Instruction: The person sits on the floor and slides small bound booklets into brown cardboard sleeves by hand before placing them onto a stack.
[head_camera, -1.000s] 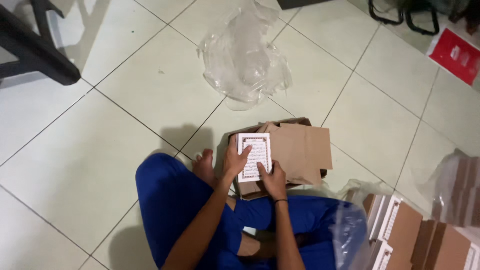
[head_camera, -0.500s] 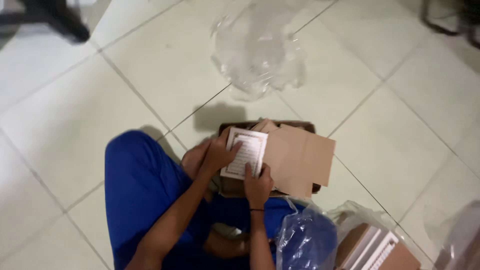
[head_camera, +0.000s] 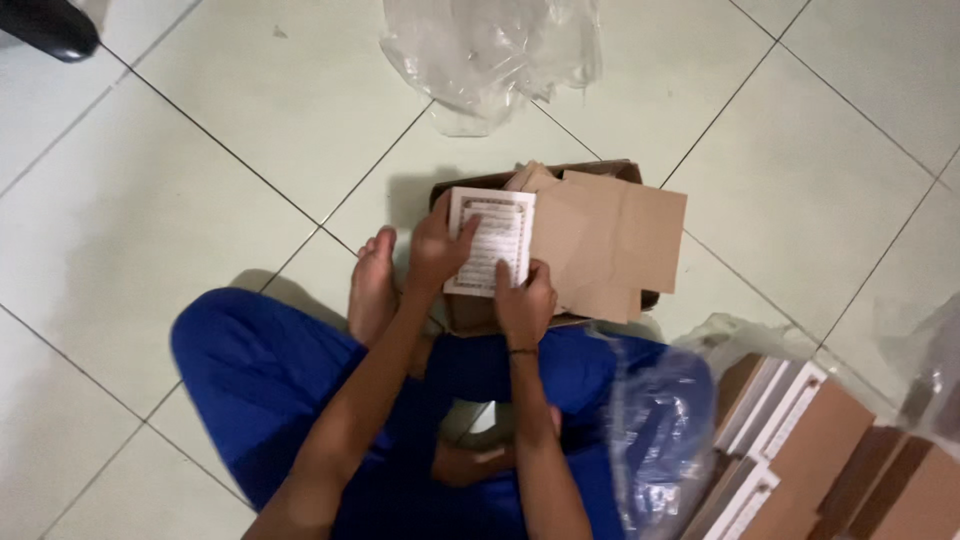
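Note:
I sit cross-legged on a tiled floor in blue trousers. Both hands hold a small white book (head_camera: 497, 240) with a decorated border and printed lines on its open face. My left hand (head_camera: 437, 248) grips its left edge, thumb lying across the page. My right hand (head_camera: 524, 302) grips its bottom right corner. The book is held over a brown cardboard box (head_camera: 476, 184). Loose brown cardboard sheets (head_camera: 610, 240) lie on the box just right of the book.
A crumpled clear plastic bag (head_camera: 490, 50) lies on the tiles beyond the box. At lower right stand stacked brown-covered books (head_camera: 800, 440) beside more clear plastic wrap (head_camera: 660, 420). A black chair foot (head_camera: 50, 25) is at top left. My bare foot (head_camera: 372, 285) rests left of the box.
The view has shifted and closed in on the box. The book stays in both hands over the box, and my left thumb now lies further across the page.

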